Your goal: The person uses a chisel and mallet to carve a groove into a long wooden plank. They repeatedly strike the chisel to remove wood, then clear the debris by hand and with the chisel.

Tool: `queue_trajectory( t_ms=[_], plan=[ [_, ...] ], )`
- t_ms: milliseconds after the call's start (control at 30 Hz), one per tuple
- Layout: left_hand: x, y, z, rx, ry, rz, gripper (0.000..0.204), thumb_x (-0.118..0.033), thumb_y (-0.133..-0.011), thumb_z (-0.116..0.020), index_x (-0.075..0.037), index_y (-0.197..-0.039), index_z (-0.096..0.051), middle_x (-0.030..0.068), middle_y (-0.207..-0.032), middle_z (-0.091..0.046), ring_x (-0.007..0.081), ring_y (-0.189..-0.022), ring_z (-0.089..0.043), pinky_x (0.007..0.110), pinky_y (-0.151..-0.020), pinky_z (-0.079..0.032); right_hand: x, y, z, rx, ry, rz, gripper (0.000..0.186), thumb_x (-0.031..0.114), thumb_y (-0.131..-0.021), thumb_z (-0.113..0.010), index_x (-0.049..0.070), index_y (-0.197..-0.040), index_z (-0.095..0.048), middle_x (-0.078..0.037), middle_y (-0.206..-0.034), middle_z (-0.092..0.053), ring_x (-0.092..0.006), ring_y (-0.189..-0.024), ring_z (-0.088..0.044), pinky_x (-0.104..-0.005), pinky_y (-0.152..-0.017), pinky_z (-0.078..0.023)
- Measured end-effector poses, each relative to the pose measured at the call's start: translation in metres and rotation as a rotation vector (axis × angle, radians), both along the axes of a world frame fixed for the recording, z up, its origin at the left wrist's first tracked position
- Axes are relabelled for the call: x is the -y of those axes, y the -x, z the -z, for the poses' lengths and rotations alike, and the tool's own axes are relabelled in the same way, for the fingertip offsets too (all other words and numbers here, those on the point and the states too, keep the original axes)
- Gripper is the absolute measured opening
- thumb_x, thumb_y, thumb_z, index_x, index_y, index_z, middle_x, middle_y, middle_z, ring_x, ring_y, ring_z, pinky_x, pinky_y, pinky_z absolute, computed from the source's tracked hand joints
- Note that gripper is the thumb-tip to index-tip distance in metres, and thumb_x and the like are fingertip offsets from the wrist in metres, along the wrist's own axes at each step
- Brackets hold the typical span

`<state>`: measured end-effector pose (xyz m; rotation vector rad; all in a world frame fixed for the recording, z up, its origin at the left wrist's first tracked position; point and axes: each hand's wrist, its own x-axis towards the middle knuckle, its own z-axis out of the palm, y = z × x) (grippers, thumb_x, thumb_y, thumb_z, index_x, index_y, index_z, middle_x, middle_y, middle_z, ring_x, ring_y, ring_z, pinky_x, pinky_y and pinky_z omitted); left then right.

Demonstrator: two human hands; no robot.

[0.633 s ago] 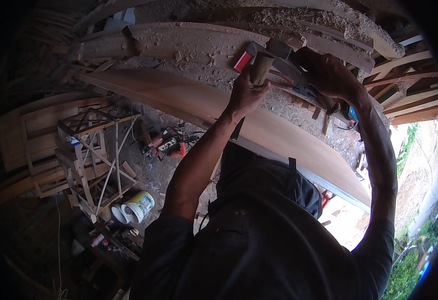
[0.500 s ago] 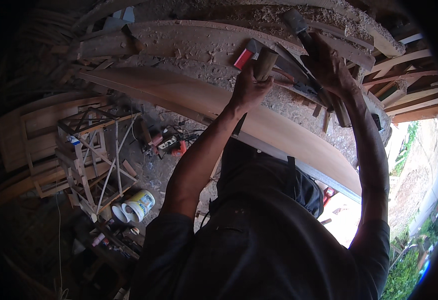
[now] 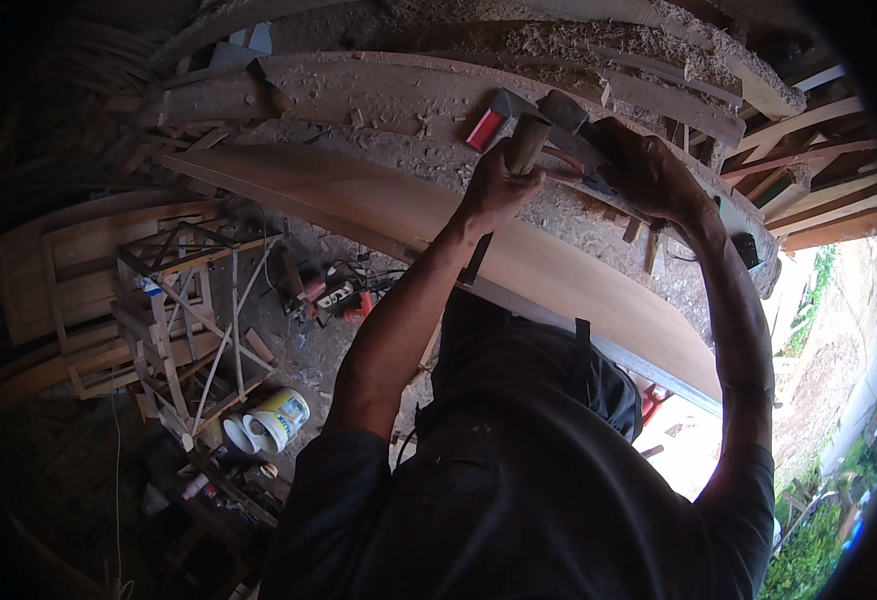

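Observation:
My left hand is closed round the thick wooden handle of a chisel. Its dark blade shows below the fist, against the near edge of a long, pale brown board; the tip cannot be made out. My right hand grips a hammer with a dark blocky head. That head is close beside the top of the chisel handle; whether they touch is unclear. A red and grey block-like object lies just beyond my left hand. Dark tools under my right hand are partly hidden.
Curved timbers strewn with shavings lie beyond the board. Left on the floor are a wooden trestle-like frame, a white bucket, a power strip with cords, and panelled doors. Stacked planks fill the far right.
My right hand has brought the hammer down and toward the left, its head now by the chisel handle. My left hand stays nearly in place on the chisel.

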<state>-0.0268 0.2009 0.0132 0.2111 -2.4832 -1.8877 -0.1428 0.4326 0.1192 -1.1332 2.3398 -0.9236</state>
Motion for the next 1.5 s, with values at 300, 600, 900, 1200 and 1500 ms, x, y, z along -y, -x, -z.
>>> queue_trajectory(
  t_ms=[300, 600, 900, 1200, 1500],
  plan=[
    [0.058, -0.016, -0.057, 0.234, 0.274, 0.171, 0.043, -0.017, -0.086, -0.083, 0.001, -0.118, -0.062, 0.0106, -0.089, -0.070, 0.0222, -0.085, -0.070, 0.036, -0.078, -0.056, -0.017, -0.054, 0.001, 0.344, -0.053, 0.405, 0.039, 0.024, -0.094, -0.069, 0.004, -0.124, -0.056, -0.022, -0.103, -0.068, -0.0404, -0.098, -0.069, -0.0489, -0.084, -0.052],
    [0.106, -0.134, -0.035, 0.299, 0.769, -0.110, 0.039, -0.018, -0.086, -0.080, 0.000, -0.112, -0.057, 0.0217, -0.104, -0.069, 0.0399, -0.100, -0.070, 0.046, -0.082, -0.055, 0.030, -0.053, 0.007, -0.085, -0.135, 0.124, 0.047, 0.030, -0.100, -0.062, 0.015, -0.143, -0.050, -0.018, -0.117, -0.069, -0.0421, -0.102, -0.069, -0.0513, -0.084, -0.058],
    [0.114, -0.140, -0.084, 0.080, 0.511, -0.377, 0.039, -0.012, -0.080, -0.081, -0.007, -0.111, -0.059, 0.0176, -0.097, -0.066, 0.0409, -0.093, -0.066, 0.046, -0.077, -0.054, 0.217, 0.027, 0.117, -0.366, -0.375, -0.204, 0.056, 0.031, -0.097, -0.064, 0.024, -0.149, -0.045, -0.019, -0.114, -0.065, -0.0364, -0.101, -0.070, -0.0503, -0.079, -0.059],
    [0.123, -0.105, -0.110, -0.254, 0.673, -0.227, 0.054, 0.003, -0.053, -0.082, -0.012, -0.101, -0.062, 0.0088, -0.113, -0.060, 0.0332, -0.112, -0.057, 0.048, -0.095, -0.046, 0.256, 0.003, 0.091, -0.428, -0.179, -0.249, 0.039, 0.042, -0.102, -0.060, 0.019, -0.134, -0.066, -0.013, -0.118, -0.061, -0.0298, -0.105, -0.065, -0.0405, -0.085, -0.056],
    [0.081, -0.111, -0.066, -0.204, 0.884, 0.054, 0.062, -0.010, -0.066, -0.085, -0.007, -0.121, -0.056, 0.0152, -0.126, -0.055, 0.0339, -0.132, -0.046, 0.050, -0.117, -0.033, 0.139, -0.124, -0.001, 1.159, 0.149, -0.031, 0.076, 0.036, -0.096, -0.069, -0.003, -0.153, -0.040, -0.010, -0.112, -0.066, -0.0156, -0.087, -0.064, -0.0304, -0.079, -0.054]
  ],
)
